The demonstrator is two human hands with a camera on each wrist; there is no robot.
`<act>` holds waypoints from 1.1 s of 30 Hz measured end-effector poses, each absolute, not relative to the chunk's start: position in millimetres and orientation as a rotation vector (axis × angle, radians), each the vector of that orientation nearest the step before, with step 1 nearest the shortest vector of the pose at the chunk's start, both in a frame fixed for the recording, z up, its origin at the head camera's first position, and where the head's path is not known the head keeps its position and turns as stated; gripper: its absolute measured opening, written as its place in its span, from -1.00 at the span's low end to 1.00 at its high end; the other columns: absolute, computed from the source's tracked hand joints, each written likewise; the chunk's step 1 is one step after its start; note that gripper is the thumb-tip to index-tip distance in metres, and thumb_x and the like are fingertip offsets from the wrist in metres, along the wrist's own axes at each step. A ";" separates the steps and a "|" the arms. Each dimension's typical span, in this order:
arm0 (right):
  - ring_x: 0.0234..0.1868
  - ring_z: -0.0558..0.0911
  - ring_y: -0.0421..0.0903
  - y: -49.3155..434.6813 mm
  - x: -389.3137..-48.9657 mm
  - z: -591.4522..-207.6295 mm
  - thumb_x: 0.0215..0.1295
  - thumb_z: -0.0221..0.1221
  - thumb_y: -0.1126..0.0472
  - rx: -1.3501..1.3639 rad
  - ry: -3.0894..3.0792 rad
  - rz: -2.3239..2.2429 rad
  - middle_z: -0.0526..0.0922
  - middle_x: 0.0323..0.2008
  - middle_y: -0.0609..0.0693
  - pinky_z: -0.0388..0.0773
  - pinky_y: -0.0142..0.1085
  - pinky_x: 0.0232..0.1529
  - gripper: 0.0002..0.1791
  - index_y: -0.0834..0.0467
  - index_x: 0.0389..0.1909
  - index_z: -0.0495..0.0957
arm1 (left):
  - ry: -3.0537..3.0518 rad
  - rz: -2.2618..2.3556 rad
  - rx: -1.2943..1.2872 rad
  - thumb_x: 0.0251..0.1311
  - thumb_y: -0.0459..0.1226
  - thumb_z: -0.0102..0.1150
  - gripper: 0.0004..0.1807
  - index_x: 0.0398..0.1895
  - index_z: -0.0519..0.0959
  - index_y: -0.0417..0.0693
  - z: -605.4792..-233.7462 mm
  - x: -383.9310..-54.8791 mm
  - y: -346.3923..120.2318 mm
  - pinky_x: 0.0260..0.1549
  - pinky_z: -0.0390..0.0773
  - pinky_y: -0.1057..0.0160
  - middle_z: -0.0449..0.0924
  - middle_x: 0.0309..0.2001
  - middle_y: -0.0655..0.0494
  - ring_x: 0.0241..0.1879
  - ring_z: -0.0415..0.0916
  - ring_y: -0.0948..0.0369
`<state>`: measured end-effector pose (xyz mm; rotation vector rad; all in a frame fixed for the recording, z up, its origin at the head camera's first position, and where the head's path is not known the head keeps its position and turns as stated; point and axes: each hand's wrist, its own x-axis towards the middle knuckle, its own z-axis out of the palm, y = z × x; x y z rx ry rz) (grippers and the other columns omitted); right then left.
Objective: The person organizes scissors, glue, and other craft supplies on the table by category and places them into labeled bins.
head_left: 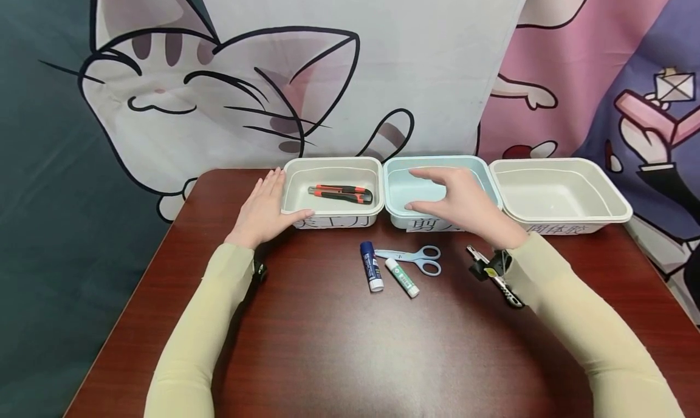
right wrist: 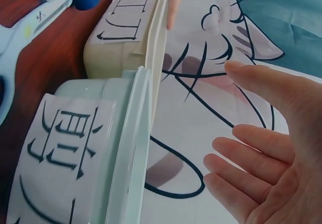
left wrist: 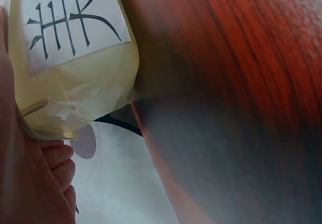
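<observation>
My left hand [head_left: 265,208] rests against the left end of a cream bin [head_left: 333,219], its fingers extended along the side and its thumb on the front rim. A red-and-black box cutter [head_left: 341,194] lies in that bin. Over the light blue bin [head_left: 401,214] hovers my right hand [head_left: 459,199], thumb and fingers spread with nothing between them. Light blue scissors [head_left: 423,260], a blue glue stick [head_left: 372,266] and a green-and-white glue stick [head_left: 401,277] lie close together in front of the bins. Another box cutter [head_left: 505,291] is partly hidden under my right wrist.
A second cream bin [head_left: 558,208] completes the row on the right. Labels with Chinese characters are on the bins' front walls. They stand at the back of a dark red-brown table [head_left: 383,357], before a curtain with a cartoon cat [head_left: 164,102].
</observation>
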<state>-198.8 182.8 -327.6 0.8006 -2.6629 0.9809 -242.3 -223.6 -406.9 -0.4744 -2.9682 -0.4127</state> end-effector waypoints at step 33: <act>-0.12 0.67 -0.07 272.7 -132.6 -361.9 0.03 0.58 0.00 0.465 -2.722 0.923 0.75 -0.03 0.03 0.35 -0.63 -0.15 -0.38 0.17 0.12 0.71 | -2.976 -0.412 -0.468 0.09 0.54 0.02 0.35 0.62 -0.07 -0.29 -406.3 -242.6 -222.5 0.53 -0.24 0.06 -0.09 0.60 -0.18 0.59 -0.20 -0.01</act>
